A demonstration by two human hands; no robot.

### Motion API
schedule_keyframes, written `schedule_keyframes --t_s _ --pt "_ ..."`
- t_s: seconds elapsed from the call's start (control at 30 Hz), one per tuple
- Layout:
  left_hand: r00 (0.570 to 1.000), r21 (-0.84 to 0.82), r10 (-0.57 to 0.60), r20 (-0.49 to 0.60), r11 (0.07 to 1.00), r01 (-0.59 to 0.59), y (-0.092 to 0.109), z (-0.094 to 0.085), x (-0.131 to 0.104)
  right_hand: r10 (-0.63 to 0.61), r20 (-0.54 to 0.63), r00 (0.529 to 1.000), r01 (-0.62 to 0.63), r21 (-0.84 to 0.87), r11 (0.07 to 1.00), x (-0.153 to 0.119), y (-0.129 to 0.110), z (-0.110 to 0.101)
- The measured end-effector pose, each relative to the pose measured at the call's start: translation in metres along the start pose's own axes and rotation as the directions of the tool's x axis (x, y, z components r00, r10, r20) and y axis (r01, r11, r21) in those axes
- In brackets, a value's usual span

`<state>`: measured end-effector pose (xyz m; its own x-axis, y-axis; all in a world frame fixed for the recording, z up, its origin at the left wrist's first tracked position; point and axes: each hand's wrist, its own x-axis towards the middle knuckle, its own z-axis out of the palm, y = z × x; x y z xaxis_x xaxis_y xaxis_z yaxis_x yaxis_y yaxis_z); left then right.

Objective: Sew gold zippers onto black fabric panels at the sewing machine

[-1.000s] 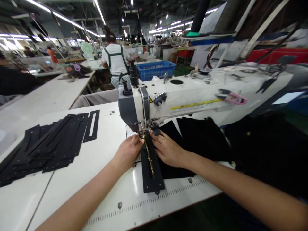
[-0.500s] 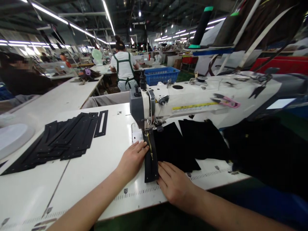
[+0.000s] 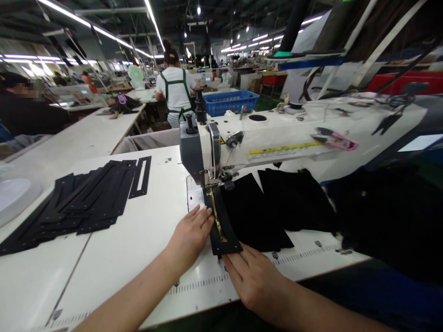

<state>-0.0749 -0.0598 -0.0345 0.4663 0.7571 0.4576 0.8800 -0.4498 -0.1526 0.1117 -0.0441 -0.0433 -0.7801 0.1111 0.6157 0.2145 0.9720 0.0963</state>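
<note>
A black strip (image 3: 226, 230) with a gold zipper (image 3: 217, 214) in its slot lies under the needle area of the white sewing machine (image 3: 284, 138). My left hand (image 3: 194, 230) rests along the strip's left edge, fingertips together and pressed on it. At the lower right corner of the strip is my right hand (image 3: 252, 272), its fingers together and partly beneath the edge. Whether they pinch it is hidden. Black cloth pieces (image 3: 256, 207) spread to the right of the strip, under the machine arm.
Slotted black pieces (image 3: 86, 193) lie piled on the left of the white table (image 3: 131, 258). Pink-handled snips (image 3: 335, 139) rest on the machine. Behind stand a blue basket (image 3: 230, 102) and a person in a white shirt (image 3: 176, 87). Another person sits at far left.
The strip's near end has swung right, and more of the zipper shows. My right hand's fingers have shifted to the strip's lower corner. The view has shifted slightly.
</note>
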Motion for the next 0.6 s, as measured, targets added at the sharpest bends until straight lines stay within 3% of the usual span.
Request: schedule_keyframes --t_s 0.33,0.6 --pt "0.999 -0.074 -0.004 0.05 0.997 0.008 -0.014 0.006 0.009 0.028 -0.005 1.0 -0.028 0.041 0.999 0.005 0.015 0.005" --pt "0.998 -0.091 -0.057 0.02 0.994 0.059 -0.02 0.01 0.017 0.037 0.003 0.999 -0.038 0.051 0.998 0.015 0.029 0.016"
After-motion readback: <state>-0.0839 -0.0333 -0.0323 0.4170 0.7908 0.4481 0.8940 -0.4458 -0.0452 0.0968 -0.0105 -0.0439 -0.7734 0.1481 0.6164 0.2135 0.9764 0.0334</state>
